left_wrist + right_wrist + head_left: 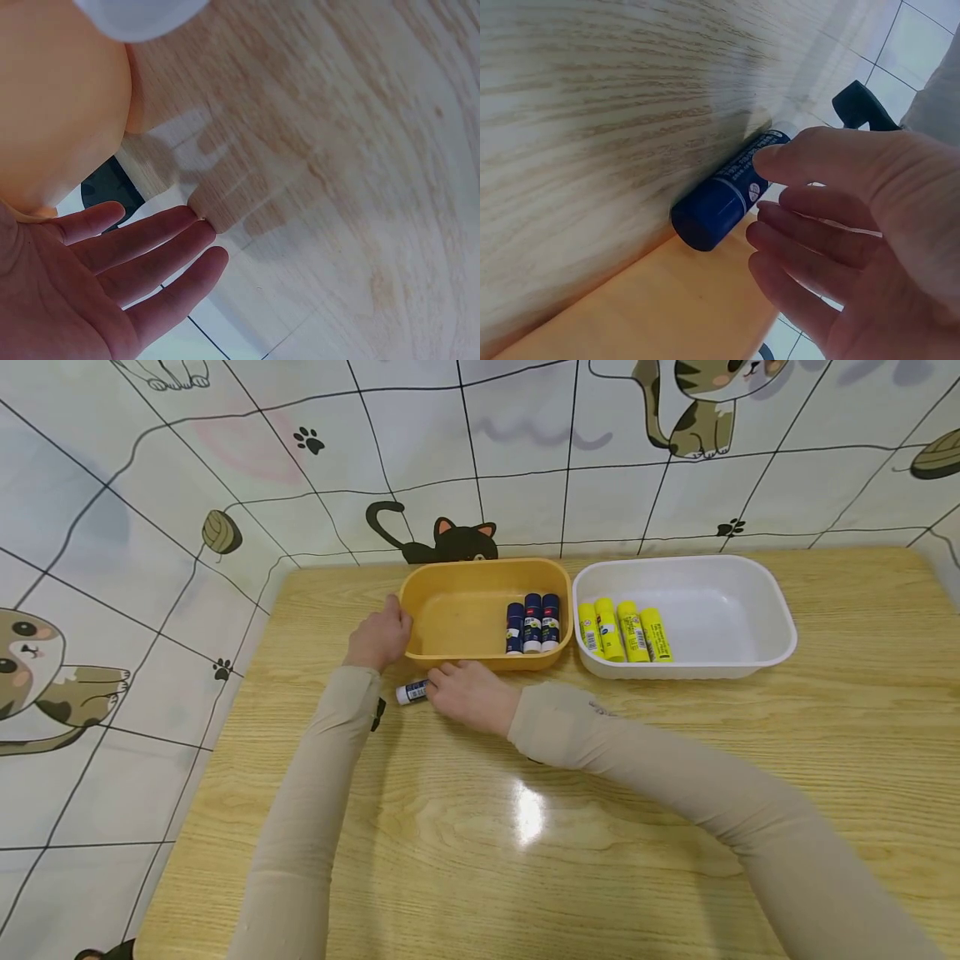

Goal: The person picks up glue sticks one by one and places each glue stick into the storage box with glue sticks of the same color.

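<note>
A dark blue glue stick (724, 191) with a white end lies on the table in front of the yellow bin (457, 658). My right hand (472, 695) pinches it, the thumb on its labelled side; in the head view the hand covers its right part. At the bin's left end, my left hand (381, 633) touches the wall near the rim. Its fingers (161, 259) stretch out straight in the left wrist view. Inside the bin, three dark blue glue sticks (532, 625) stand side by side at the right.
A white bin (720, 668) adjoins the yellow one on the right, with several yellow glue sticks (632, 631) leaning in its left part. Behind both bins rises a tiled wall (517, 514) with cat drawings. Wooden table (525, 885) extends towards me.
</note>
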`<state>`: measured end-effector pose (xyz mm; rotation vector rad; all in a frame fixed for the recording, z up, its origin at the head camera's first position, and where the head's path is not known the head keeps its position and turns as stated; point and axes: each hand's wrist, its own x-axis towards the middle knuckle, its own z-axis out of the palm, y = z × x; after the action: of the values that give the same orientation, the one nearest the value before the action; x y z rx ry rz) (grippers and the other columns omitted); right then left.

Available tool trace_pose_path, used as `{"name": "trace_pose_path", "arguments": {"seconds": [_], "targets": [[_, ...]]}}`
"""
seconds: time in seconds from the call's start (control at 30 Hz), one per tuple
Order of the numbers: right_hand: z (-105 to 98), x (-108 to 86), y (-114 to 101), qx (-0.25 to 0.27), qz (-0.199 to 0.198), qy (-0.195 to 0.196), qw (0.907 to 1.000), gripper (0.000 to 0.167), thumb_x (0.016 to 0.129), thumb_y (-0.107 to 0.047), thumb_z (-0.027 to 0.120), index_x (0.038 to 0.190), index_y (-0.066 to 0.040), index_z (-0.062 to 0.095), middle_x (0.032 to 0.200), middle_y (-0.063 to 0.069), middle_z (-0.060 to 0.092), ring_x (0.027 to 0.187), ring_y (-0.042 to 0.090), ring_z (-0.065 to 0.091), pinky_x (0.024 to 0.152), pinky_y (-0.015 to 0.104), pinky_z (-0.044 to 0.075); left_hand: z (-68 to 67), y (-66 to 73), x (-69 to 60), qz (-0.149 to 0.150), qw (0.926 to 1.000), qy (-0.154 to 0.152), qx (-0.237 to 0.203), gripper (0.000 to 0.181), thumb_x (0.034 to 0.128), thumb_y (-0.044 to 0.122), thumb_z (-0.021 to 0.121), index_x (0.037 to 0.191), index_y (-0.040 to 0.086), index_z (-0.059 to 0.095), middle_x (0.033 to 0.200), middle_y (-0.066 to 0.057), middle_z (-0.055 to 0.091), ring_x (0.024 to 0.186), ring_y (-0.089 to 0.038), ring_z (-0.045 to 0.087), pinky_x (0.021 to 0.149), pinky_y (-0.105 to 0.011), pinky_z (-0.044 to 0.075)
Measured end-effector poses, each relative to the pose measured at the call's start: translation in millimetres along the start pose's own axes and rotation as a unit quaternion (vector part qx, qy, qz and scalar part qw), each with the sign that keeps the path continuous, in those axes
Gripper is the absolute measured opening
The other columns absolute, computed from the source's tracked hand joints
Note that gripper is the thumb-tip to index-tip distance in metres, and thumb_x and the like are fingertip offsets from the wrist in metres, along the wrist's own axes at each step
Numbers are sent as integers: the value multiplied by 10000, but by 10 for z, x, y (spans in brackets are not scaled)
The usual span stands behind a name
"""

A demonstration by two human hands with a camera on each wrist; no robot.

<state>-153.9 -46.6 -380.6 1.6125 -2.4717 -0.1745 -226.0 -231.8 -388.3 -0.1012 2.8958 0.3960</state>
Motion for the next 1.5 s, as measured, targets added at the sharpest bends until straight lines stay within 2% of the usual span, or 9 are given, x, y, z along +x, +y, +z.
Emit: {"name": "trace_pose_path", "arguments": {"seconds": [0.2, 0.4, 0.53, 0.7, 0.8, 1.0, 1.23, 1.33, 1.5], "targets": [[51, 62, -36, -151, 43, 112, 9998, 200, 969, -81, 524, 1080, -85, 691, 1003, 29, 641, 912, 174, 603, 757, 277, 496, 7, -6, -3, 44, 10000, 27, 2, 335, 1022, 298, 232, 1180, 41, 377, 828, -204, 545, 712, -357, 551, 615, -479, 453], [90, 134, -75, -426, 109, 407, 9982, 188, 979, -107, 518, 1045, -112, 694, 952, 7, 643, 858, 160, 603, 698, 256, 469, 9, -11, -5, 67, 9999, 99, -35, 332, 1017, 291, 233, 1171, 37, 382, 848, -221, 554, 725, -372, 555, 638, -511, 460], [117, 192, -117, -533, 318, 423, 9972, 186, 987, -124, 516, 1026, -126, 698, 936, -3, 650, 812, 145, 608, 652, 242, 454, 5, -6, -5, 67, 9999, 114, -68, 335, 1015, 294, 233, 1176, 42, 382, 868, -225, 559, 743, -379, 559, 656, -526, 460], [155, 261, -181, -682, 688, 495, 9941, 166, 960, -140, 565, 931, -163, 726, 855, -22, 648, 722, 118, 604, 545, 212, 437, -9, 3, -18, 44, 9999, 57, -109, 337, 1013, 303, 229, 1177, 50, 380, 873, -220, 556, 755, -380, 559, 663, -527, 459], [156, 298, -207, -671, 832, 361, 9936, 163, 948, -142, 588, 905, -188, 739, 835, -30, 638, 706, 111, 600, 512, 204, 428, -11, 2, -20, 44, 9999, 63, -131, 338, 1009, 303, 231, 1174, 50, 383, 869, -215, 553, 754, -377, 555, 662, -525, 458], [166, 329, -225, -452, 942, -181, 9944, 155, 958, -152, 582, 979, -188, 731, 894, -21, 645, 754, 127, 609, 524, 219, 444, -4, -6, -7, 53, 9999, 66, -138, 339, 1007, 301, 240, 1179, 47, 385, 878, -218, 554, 756, -376, 552, 662, -520, 457], [142, 274, -200, -205, 1032, -406, 9936, 200, 968, -157, 567, 1099, -183, 716, 988, -5, 668, 800, 145, 622, 531, 240, 475, -19, 15, 4, 78, 9998, 61, -165, 324, 1011, 305, 244, 1167, 55, 380, 901, -219, 560, 774, -379, 553, 670, -515, 452], [120, 233, -196, -155, 1010, -448, 9938, 195, 964, -151, 570, 1088, -185, 716, 985, 1, 667, 810, 153, 623, 535, 249, 480, -15, 10, 6, 72, 9998, 61, -150, 330, 1013, 303, 248, 1181, 52, 380, 917, -226, 566, 783, -385, 556, 680, -516, 453], [89, 124, -218, -181, 898, -160, 9957, 162, 944, -133, 586, 974, -193, 734, 907, 10, 663, 756, 160, 621, 502, 254, 459, -2, -4, 2, 28, 9999, 67, -141, 342, 1008, 301, 249, 1196, 49, 382, 951, -240, 570, 807, -389, 558, 699, -522, 453]]}}
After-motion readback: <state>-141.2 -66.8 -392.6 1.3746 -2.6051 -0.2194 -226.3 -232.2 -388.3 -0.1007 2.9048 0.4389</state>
